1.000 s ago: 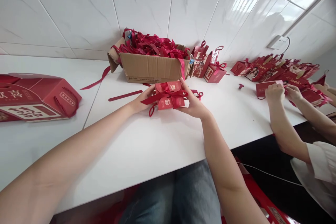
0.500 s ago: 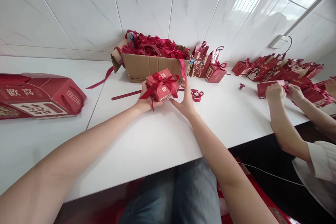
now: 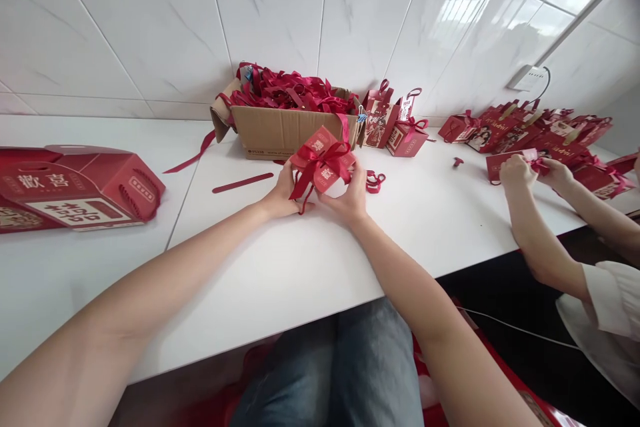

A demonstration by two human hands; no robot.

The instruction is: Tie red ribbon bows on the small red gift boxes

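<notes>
A small red gift box [image 3: 320, 159] tied with a red ribbon bow is held tilted just above the white table [image 3: 300, 260]. My left hand [image 3: 284, 195] grips its left side, fingers curled under it. My right hand [image 3: 349, 193] grips its right side. Ribbon tails hang down between the two hands. Just behind the box stands a cardboard carton [image 3: 290, 128] heaped with red ribbons.
A large flat red box [image 3: 75, 188] lies at the left. A loose ribbon strip [image 3: 243, 182] and a ribbon loop [image 3: 375, 181] lie near my hands. Finished small red boxes [image 3: 395, 130] stand by the carton. At the right another person's hands [image 3: 535, 170] work among more red boxes [image 3: 545, 137].
The box was turned and tipped up. My right hand, open beside it half a second ago, has closed on its right side again. The view shifted slightly.
</notes>
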